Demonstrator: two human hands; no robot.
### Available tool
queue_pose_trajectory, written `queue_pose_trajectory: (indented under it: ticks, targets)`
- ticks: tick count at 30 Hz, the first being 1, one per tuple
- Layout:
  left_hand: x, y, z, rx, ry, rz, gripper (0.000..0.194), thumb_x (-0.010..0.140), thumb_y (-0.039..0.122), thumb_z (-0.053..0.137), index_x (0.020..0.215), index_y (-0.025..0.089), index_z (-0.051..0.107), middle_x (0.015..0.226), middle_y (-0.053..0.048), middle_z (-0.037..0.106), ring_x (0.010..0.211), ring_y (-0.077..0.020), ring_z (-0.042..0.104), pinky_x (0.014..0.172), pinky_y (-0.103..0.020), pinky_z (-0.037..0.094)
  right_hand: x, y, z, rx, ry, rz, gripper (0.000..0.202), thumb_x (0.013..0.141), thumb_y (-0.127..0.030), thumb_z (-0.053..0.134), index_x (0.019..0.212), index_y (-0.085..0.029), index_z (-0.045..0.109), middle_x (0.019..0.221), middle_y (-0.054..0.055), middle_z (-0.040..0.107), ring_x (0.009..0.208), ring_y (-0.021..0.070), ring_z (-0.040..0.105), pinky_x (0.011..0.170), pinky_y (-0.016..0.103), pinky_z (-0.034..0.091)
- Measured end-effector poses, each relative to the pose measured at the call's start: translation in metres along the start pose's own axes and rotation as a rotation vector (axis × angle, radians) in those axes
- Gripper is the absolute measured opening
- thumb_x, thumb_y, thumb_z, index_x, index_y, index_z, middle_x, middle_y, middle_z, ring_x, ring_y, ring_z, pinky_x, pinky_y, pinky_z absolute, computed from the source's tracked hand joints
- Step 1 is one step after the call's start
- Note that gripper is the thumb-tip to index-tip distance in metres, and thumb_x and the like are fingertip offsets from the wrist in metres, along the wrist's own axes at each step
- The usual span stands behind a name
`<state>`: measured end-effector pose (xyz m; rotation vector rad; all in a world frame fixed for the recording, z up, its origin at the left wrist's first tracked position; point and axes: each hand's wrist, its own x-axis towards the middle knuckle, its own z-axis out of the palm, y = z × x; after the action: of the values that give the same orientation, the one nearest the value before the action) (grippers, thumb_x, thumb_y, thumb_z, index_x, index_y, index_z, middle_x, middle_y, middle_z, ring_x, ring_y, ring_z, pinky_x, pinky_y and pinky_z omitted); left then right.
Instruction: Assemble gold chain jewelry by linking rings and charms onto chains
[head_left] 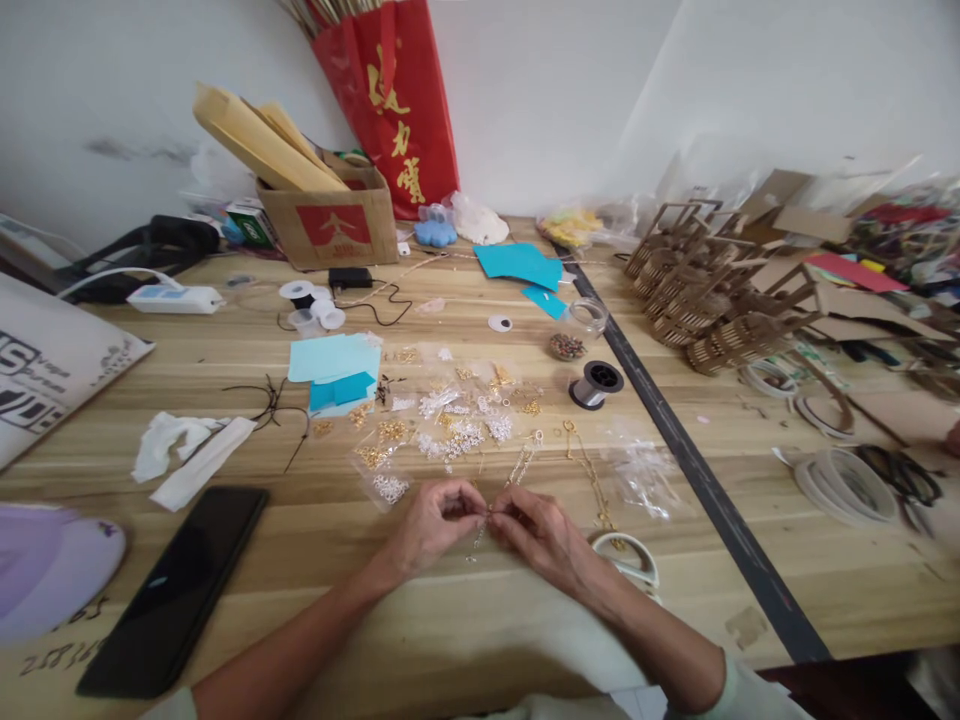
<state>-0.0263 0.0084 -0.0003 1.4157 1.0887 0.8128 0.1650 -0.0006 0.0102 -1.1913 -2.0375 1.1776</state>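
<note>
The left forearm and right forearm slant inward from below, bare up to pale sleeves. The left hand and right hand meet closely, fingers curled, tips pinched and nearly touching.

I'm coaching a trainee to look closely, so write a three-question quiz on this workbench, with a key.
1. True or false: the phone lies to the left of the left hand.
2. Which is nearest the right hand? A: power strip. B: white ring. C: red bag.
3. Fill in: from between the hands hangs a fine ____.

Key: 1 true; 2 B; 3 chain.
</note>
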Motion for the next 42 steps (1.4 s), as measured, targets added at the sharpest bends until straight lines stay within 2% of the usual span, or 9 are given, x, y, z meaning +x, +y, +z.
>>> queue_pose_trajectory:
  ticks: [7, 13, 17, 21, 26, 32, 42]
  targets:
    - [-0.001, -0.004, 0.003, -0.031, -0.030, -0.006, 0.010, 0.070, 0.009, 0.064, 0.078, 0.013, 0.068, 0.074, -0.003, 0.070, 0.068, -0.0143, 0.064, 0.066, -0.025, 0.051, 0.000, 0.006, 0.001, 0.164, -0.035, 0.077, 0.018, 0.094, -0.032, 0.050, 0.085, -0.018, 0.056, 0.068, -0.001, 0.059, 0.058, 0.0115, 0.054, 0.055, 0.021, 0.040]
    - [-0.001, -0.010, 0.006, 0.180, 0.022, 0.182, 0.007, 0.071, 0.012, 0.070, 0.078, 0.014, 0.070, 0.071, -0.001, 0.062, 0.063, -0.0124, 0.055, 0.057, -0.022, 0.043, 0.001, 0.010, 0.000, 0.272, -0.054, 0.103, 0.020, 0.093, -0.034, 0.052, 0.084, -0.016, 0.057, 0.065, -0.001, 0.057, 0.056, 0.0107, 0.050, 0.054, 0.021, 0.039]
    - [-0.005, -0.008, 0.008, 0.328, 0.035, 0.274, 0.002, 0.078, 0.015, 0.068, 0.077, 0.016, 0.069, 0.075, -0.002, 0.062, 0.070, -0.0147, 0.057, 0.063, -0.024, 0.044, 0.002, 0.011, -0.001, 0.299, -0.062, 0.106, 0.022, 0.093, -0.035, 0.053, 0.084, -0.016, 0.057, 0.066, -0.001, 0.058, 0.057, 0.0110, 0.051, 0.054, 0.022, 0.039]
    - [-0.008, -0.008, 0.009, 0.440, 0.012, 0.323, 0.008, 0.082, 0.015, 0.065, 0.075, 0.016, 0.069, 0.077, -0.003, 0.062, 0.076, -0.0165, 0.057, 0.070, -0.027, 0.045, 0.002, 0.009, -0.001, 0.295, -0.065, 0.103, 0.025, 0.093, -0.037, 0.053, 0.082, -0.016, 0.058, 0.065, -0.001, 0.056, 0.056, 0.0107, 0.050, 0.054, 0.022, 0.038]
    - [-0.009, -0.012, 0.011, 0.459, 0.011, 0.331, 0.013, 0.085, 0.013, 0.062, 0.073, 0.015, 0.068, 0.073, -0.002, 0.060, 0.073, -0.0158, 0.057, 0.068, -0.026, 0.044, 0.002, 0.006, -0.002, 0.305, -0.063, 0.113, 0.026, 0.092, -0.039, 0.054, 0.082, -0.015, 0.057, 0.067, 0.000, 0.057, 0.056, 0.0105, 0.050, 0.053, 0.022, 0.039]
    - [-0.008, -0.012, 0.010, 0.367, 0.027, 0.293, 0.011, 0.083, 0.013, 0.063, 0.074, 0.015, 0.069, 0.071, -0.001, 0.060, 0.069, -0.0139, 0.056, 0.065, -0.024, 0.042, 0.001, 0.004, -0.002, 0.289, -0.053, 0.137, 0.028, 0.092, -0.041, 0.055, 0.081, -0.015, 0.057, 0.065, -0.001, 0.057, 0.056, 0.0105, 0.050, 0.052, 0.021, 0.038]
    - [-0.006, -0.012, 0.009, 0.206, 0.011, 0.167, 0.010, 0.077, 0.009, 0.061, 0.076, 0.015, 0.069, 0.067, 0.001, 0.062, 0.059, -0.0111, 0.053, 0.056, -0.021, 0.040, 0.002, 0.002, -0.004, 0.288, -0.038, 0.138, 0.029, 0.091, -0.042, 0.055, 0.081, -0.015, 0.057, 0.065, 0.000, 0.058, 0.055, 0.0107, 0.051, 0.052, 0.022, 0.040]
